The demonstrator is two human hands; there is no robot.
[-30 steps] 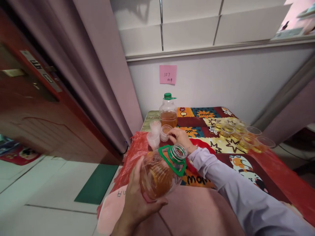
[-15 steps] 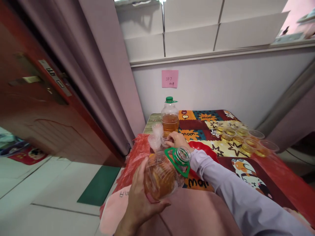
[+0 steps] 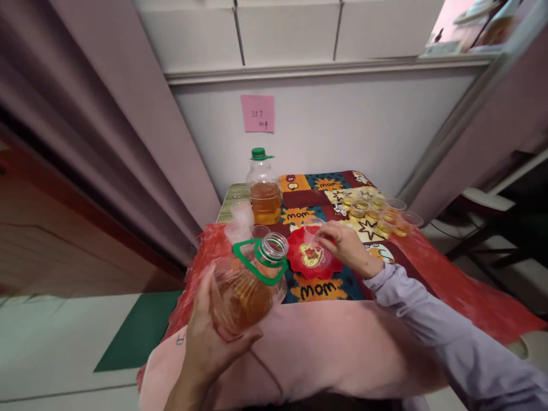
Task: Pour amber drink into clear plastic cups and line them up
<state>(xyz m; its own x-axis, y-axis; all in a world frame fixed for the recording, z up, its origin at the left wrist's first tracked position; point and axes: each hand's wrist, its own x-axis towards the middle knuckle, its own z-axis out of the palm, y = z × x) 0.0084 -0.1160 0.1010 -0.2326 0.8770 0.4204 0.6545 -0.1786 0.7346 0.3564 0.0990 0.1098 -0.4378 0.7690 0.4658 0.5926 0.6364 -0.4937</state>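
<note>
Left hand (image 3: 205, 348): grip wrapped round the open bottle (image 3: 244, 285) of amber liquid, held tilted above the near-left corner of the worktop (image 3: 325, 290). Right hand (image 3: 347, 249): grip pinching a clear cup (image 3: 311, 233) over the red plate (image 3: 310, 260), mid-worktop. Capped bottle (image 3: 264, 191) stands at the far-left corner.

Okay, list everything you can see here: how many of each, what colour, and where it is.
tablecloth: one, multicoloured, spread ahead
capped bottle: one, clear, amber liquid, green cap, far end of tablecloth
empty cups: about three, clear, beside capped bottle
filled cups: several, clear, yellow liquid, far right
red plate: one, red, middle of tablecloth
held cup: one, clear, over red plate
open bottle: one, clear, amber liquid, green handle ring, tilted at near edge
sticky note: one, pink, on wall
floor mat: one, green, floor at left
left hand: grips open bottle
right hand: pinches held cup
</note>
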